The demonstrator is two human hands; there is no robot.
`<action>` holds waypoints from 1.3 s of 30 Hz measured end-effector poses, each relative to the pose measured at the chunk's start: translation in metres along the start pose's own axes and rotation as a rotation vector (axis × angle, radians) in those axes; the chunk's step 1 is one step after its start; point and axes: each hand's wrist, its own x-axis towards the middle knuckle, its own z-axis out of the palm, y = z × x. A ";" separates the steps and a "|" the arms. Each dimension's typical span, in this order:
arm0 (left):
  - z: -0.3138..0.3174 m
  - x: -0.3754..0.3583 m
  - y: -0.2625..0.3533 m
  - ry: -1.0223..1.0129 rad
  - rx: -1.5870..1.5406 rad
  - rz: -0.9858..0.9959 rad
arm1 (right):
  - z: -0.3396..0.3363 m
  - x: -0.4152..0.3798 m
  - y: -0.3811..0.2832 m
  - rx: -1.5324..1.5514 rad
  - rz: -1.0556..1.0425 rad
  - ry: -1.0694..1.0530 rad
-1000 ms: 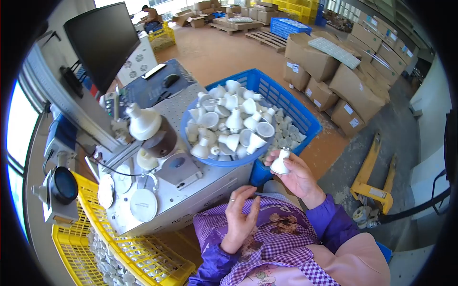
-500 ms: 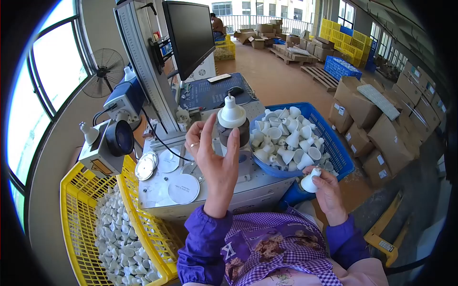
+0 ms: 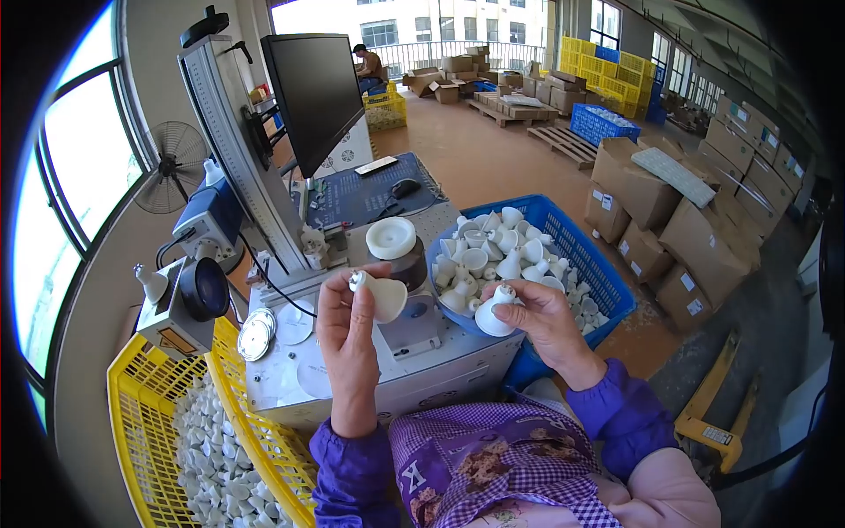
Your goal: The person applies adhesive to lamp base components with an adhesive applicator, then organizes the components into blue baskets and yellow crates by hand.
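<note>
My left hand point(image 3: 350, 339) pinches a white spotlight bulb housing point(image 3: 387, 300), tilted with its wide mouth to the right and its narrow pin end toward the thumb. In my right hand point(image 3: 554, 327) is another white bulb housing point(image 3: 495, 317), its narrow end up and its wide mouth down. Behind my left hand, a round white holder point(image 3: 391, 238) sits bare on a dark cylinder point(image 3: 409, 267) on the machine table. The blue crate point(image 3: 607, 264) beyond my right hand is heaped with similar white housings point(image 3: 506, 242).
Left of the table, a yellow crate point(image 3: 132, 422) holds many white housings. A lens head point(image 3: 204, 289) on a column point(image 3: 242, 150) stands at the left, beside a monitor point(image 3: 319, 97). Round metal discs point(image 3: 256, 334) lie on the table. Cardboard boxes point(image 3: 647, 189) are stacked at right.
The housing that sat on the round holder is now in my left hand, lifted off and brought nearer. My right hand has moved up and left with its housing. The view has shifted slightly.
</note>
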 end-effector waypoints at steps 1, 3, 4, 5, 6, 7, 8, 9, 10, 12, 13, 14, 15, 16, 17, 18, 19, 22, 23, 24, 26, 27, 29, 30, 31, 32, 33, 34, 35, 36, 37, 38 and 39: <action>-0.004 -0.013 -0.009 0.009 -0.063 -0.038 | 0.001 0.003 0.000 0.003 -0.003 -0.005; -0.008 -0.038 -0.020 0.049 -0.197 -0.162 | 0.004 0.007 -0.003 -0.040 0.011 0.000; -0.010 -0.048 -0.025 0.067 -0.237 -0.219 | 0.006 0.012 -0.004 -0.039 0.007 -0.010; -0.011 -0.058 -0.031 0.091 -0.252 -0.265 | 0.009 0.017 -0.006 -0.037 -0.018 0.010; -0.012 -0.069 -0.036 0.121 -0.267 -0.313 | 0.013 0.021 -0.006 -0.034 -0.038 0.028; -0.010 -0.079 -0.041 0.130 -0.236 -0.332 | 0.016 0.030 -0.008 -0.041 -0.078 0.017; -0.008 -0.087 -0.045 0.143 -0.235 -0.321 | 0.019 0.043 -0.010 -0.040 -0.077 0.001; -0.006 -0.096 -0.048 0.123 -0.279 -0.392 | 0.023 0.056 -0.012 -0.080 -0.131 -0.003; -0.004 -0.105 -0.050 0.100 -0.323 -0.467 | 0.028 0.069 -0.013 -0.117 -0.185 -0.002; -0.001 -0.120 -0.056 0.111 -0.333 -0.499 | 0.041 0.096 -0.015 -0.225 -0.265 -0.009; 0.001 -0.125 -0.059 0.111 -0.346 -0.532 | 0.047 0.108 -0.013 -0.187 -0.260 -0.017; 0.001 -0.129 -0.061 0.117 -0.346 -0.520 | 0.054 0.119 -0.011 -0.148 -0.256 -0.027; 0.001 -0.134 -0.063 0.122 -0.368 -0.538 | 0.058 0.129 -0.008 -0.147 -0.259 -0.041; 0.000 -0.138 -0.064 0.129 -0.390 -0.559 | 0.061 0.138 -0.004 -0.195 -0.280 -0.049; -0.001 -0.140 -0.065 0.139 -0.396 -0.563 | 0.064 0.145 0.001 -0.243 -0.302 -0.055; -0.003 -0.142 -0.065 0.147 -0.396 -0.557 | 0.064 0.150 0.007 -0.241 -0.301 -0.064; -0.005 -0.143 -0.065 0.171 -0.391 -0.571 | 0.066 0.155 0.012 -0.296 -0.299 -0.058; -0.010 -0.146 -0.065 0.210 -0.374 -0.581 | 0.069 0.159 0.014 -0.442 -0.355 -0.029; -0.011 -0.147 -0.066 0.219 -0.369 -0.584 | 0.069 0.159 0.013 -0.542 -0.410 0.003; -0.011 -0.148 -0.066 0.219 -0.367 -0.585 | 0.069 0.158 0.012 -0.540 -0.409 0.003; -0.012 -0.150 -0.068 0.248 -0.371 -0.606 | 0.069 0.158 0.009 -0.648 -0.359 0.021; -0.012 -0.151 -0.068 0.246 -0.369 -0.602 | 0.070 0.158 0.007 -0.647 -0.362 0.021; -0.010 -0.153 -0.068 0.249 -0.386 -0.621 | 0.071 0.155 0.005 -0.652 -0.376 0.005; -0.009 -0.153 -0.068 0.248 -0.382 -0.618 | 0.071 0.154 0.004 -0.649 -0.380 0.005; -0.007 -0.153 -0.068 0.246 -0.381 -0.634 | 0.072 0.153 0.004 -0.643 -0.375 0.001; -0.006 -0.153 -0.068 0.246 -0.378 -0.652 | 0.072 0.152 0.005 -0.636 -0.368 -0.004; -0.004 -0.154 -0.068 0.247 -0.372 -0.654 | 0.072 0.151 0.008 -0.630 -0.366 -0.003; -0.003 -0.154 -0.069 0.237 -0.362 -0.662 | 0.071 0.152 0.012 -0.665 -0.407 0.022; -0.001 -0.154 -0.069 0.226 -0.353 -0.670 | 0.071 0.153 0.013 -0.699 -0.449 0.046; 0.000 -0.155 -0.068 0.228 -0.348 -0.669 | 0.070 0.153 0.013 -0.694 -0.449 0.046; 0.000 -0.155 -0.067 0.232 -0.349 -0.673 | 0.070 0.152 0.012 -0.628 -0.414 0.011; 0.001 -0.155 -0.067 0.236 -0.349 -0.674 | 0.069 0.152 0.010 -0.561 -0.381 -0.024; 0.001 -0.156 -0.068 0.234 -0.346 -0.674 | 0.069 0.152 0.010 -0.558 -0.383 -0.022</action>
